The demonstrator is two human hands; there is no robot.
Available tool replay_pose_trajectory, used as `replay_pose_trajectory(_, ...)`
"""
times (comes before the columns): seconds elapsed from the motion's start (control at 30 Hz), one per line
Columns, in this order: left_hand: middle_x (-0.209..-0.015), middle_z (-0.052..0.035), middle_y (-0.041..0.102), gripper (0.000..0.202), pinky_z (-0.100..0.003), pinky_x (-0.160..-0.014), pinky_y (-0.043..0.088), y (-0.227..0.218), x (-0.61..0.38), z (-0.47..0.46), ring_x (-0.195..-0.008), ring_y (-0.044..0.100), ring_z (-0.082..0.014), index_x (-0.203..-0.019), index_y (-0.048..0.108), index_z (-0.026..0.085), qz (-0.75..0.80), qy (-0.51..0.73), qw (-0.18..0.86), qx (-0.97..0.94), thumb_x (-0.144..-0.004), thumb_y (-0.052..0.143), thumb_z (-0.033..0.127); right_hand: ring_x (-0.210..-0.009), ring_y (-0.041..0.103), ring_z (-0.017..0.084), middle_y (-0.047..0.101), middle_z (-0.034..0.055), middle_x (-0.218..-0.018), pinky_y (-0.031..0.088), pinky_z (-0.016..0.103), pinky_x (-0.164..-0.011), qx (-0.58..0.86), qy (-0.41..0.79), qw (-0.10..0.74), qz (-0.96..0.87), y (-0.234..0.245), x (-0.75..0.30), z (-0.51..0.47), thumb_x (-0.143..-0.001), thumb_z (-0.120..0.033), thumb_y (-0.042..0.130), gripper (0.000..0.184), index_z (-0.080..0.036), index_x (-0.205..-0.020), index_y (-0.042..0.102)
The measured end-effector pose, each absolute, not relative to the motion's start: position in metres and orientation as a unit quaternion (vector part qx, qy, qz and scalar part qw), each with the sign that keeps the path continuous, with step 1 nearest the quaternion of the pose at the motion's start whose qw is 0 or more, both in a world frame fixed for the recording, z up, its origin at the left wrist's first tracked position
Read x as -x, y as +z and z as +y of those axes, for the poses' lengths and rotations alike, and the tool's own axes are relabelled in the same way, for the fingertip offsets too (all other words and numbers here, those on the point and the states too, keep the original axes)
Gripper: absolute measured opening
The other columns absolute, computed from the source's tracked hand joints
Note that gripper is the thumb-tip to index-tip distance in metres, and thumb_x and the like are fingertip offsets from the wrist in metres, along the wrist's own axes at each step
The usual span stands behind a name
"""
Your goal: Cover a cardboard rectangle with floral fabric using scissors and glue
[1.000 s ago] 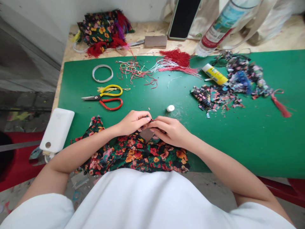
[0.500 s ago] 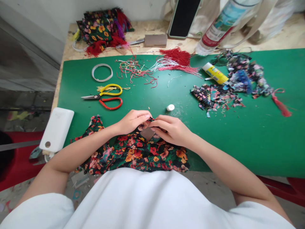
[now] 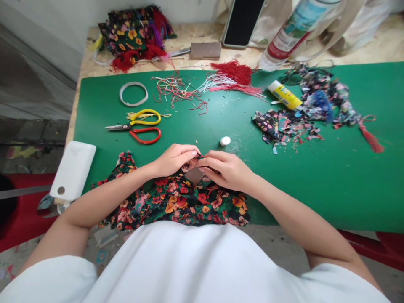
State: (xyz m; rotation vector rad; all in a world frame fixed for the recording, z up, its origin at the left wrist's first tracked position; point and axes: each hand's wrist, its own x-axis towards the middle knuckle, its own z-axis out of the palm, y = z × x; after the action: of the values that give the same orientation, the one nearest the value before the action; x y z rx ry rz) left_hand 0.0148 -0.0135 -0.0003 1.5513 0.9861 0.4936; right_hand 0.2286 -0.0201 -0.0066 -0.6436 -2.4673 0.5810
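Note:
A dark floral fabric (image 3: 176, 202) lies at the near edge of the green mat (image 3: 315, 181), partly over my lap. My left hand (image 3: 173, 160) pinches a small folded bit of the fabric at its top edge, fingers closed. My right hand (image 3: 225, 170) meets it from the right, fingertips pressed on the same fold. A small brown piece shows just below the fingertips, between the two hands. What exactly lies inside the fold is hidden.
Yellow and red scissors (image 3: 139, 125), a white ring (image 3: 133, 93), loose threads (image 3: 176, 89), red tassels (image 3: 233, 75), a white cap (image 3: 225, 141), a glue stick (image 3: 284, 94) and fabric scraps (image 3: 284, 126) lie on the mat. A white box (image 3: 73, 170) sits at left, a bottle (image 3: 290, 33) behind.
Both hands stay pinched together on the fabric fold; the fingers have worked slightly and more of the fold shows between them. The view has shifted a little.

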Motion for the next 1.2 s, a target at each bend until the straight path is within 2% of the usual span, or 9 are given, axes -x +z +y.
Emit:
replay_pose_trajectory(0.43,-0.069,0.0006,0.061,0.034,-0.018,-0.059,0.041,-0.0027,-0.0117,-0.011,-0.061,0.052,-0.0084,-0.094,0.065,0.013,0.391,0.206,0.599,-0.668,-0.095,0.045,0.04,-0.072,0.061,0.011,0.067,0.004,-0.088,0.049,0.021,-0.066,0.232,0.186,0.254,-0.92,-0.0058,-0.2293,-0.02,-0.096,-0.021,0.051,0.015,-0.019,-0.106,0.062)
replay_pose_trajectory(0.77,-0.065,0.0011,0.063,0.039,-0.018,-0.06,0.044,-0.0004,-0.012,-0.013,-0.058,0.057,-0.0085,-0.086,0.064,0.014,0.388,0.203,0.579,-0.687,-0.096,0.043,0.045,-0.071,0.06,0.011,0.066,0.0036,-0.088,0.048,0.02,-0.066,0.226,0.175,0.25,-0.925,-0.0047,-0.2293,-0.0209,-0.097,-0.024,0.05,0.016,-0.019,-0.107,0.062)
replay_pose_trajectory(1.2,-0.063,0.0032,0.059,0.034,-0.017,-0.058,0.04,0.0007,-0.0139,-0.0137,-0.057,0.053,-0.0074,-0.091,0.063,0.013,0.399,0.202,0.567,-0.691,-0.096,0.041,0.038,-0.073,0.059,0.011,0.066,0.0032,-0.088,0.046,0.021,-0.066,0.234,0.176,0.225,-0.929,-0.0078,-0.2323,-0.0187,-0.099,-0.025,0.047,0.019,-0.02,-0.109,0.062)
